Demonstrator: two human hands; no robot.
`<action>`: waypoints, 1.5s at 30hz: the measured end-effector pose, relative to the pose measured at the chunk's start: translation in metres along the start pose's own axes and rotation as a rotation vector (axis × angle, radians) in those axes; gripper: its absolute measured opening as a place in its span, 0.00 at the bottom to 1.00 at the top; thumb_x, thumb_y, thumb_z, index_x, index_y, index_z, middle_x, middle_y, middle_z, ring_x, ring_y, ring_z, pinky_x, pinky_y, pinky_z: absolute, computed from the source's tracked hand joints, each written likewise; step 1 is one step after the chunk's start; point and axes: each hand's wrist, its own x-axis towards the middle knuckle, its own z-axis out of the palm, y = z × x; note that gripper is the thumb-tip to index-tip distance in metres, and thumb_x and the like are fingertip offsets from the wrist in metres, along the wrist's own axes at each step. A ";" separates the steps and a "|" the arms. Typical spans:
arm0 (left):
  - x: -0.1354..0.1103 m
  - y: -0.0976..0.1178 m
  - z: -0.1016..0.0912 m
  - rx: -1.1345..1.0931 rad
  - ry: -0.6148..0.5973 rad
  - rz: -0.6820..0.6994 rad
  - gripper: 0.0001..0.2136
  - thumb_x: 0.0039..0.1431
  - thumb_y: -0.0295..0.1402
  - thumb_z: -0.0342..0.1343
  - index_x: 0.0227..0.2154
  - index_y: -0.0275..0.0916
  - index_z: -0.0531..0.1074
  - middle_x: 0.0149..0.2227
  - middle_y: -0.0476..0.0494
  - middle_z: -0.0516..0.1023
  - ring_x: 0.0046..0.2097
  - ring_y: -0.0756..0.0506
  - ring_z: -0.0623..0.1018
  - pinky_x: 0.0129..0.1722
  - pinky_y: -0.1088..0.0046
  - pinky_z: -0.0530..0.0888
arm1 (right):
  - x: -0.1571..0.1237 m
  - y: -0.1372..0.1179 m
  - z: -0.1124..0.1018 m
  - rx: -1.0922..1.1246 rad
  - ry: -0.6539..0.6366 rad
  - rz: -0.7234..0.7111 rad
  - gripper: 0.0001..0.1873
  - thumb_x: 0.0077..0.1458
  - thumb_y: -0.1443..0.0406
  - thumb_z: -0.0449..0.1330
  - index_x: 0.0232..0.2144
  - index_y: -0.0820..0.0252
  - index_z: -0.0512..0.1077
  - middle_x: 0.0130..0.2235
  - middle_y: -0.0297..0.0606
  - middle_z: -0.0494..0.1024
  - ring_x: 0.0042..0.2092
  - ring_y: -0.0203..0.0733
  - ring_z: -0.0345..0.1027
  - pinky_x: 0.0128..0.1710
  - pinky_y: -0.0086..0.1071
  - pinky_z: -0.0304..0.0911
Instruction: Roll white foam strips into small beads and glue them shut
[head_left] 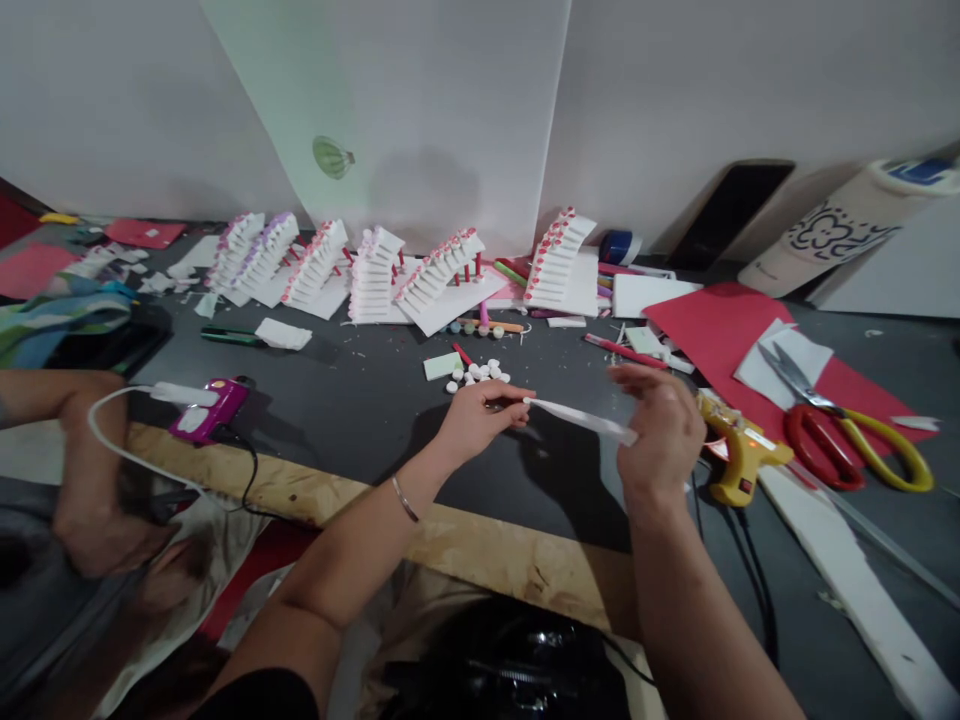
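Person had a white strip stretched between both hands, over the dark table near some white beads. Left hand pinched one end at the fingertips, and right hand pinched the other. Looked like the strip-handling stage, so both pinches needed to stay firm. Glue gun sat just beside the right hand. No readable writing, just doodles on a roll.

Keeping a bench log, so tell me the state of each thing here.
left hand, pinching one end of the white strip.
right hand, pinching the other end.
white strip, stretched between both hands above the table.
glue gun, lying down, cord attached.
scissors, lying flat, blades slightly open.
pink device, white cable plugged in.
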 end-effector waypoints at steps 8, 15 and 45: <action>0.001 0.000 -0.004 0.146 -0.011 0.093 0.10 0.54 0.37 0.63 0.36 0.37 0.81 0.35 0.43 0.80 0.29 0.52 0.78 0.32 0.74 0.80 | -0.012 -0.001 0.009 -0.608 -0.523 -0.404 0.13 0.63 0.58 0.57 0.43 0.57 0.76 0.36 0.39 0.83 0.37 0.44 0.74 0.45 0.40 0.56; 0.000 -0.003 -0.001 0.116 0.035 0.077 0.09 0.53 0.35 0.63 0.36 0.37 0.81 0.36 0.44 0.79 0.30 0.52 0.78 0.35 0.73 0.81 | -0.015 0.004 0.014 -0.647 -0.504 -0.454 0.11 0.65 0.63 0.54 0.36 0.56 0.77 0.31 0.36 0.83 0.31 0.39 0.73 0.41 0.36 0.53; -0.011 -0.001 0.009 0.592 0.158 0.414 0.11 0.64 0.31 0.53 0.44 0.39 0.78 0.41 0.40 0.82 0.43 0.46 0.80 0.45 0.69 0.77 | -0.032 0.005 0.030 -0.545 -0.326 -0.421 0.06 0.60 0.67 0.58 0.30 0.56 0.72 0.25 0.31 0.80 0.24 0.35 0.70 0.36 0.33 0.57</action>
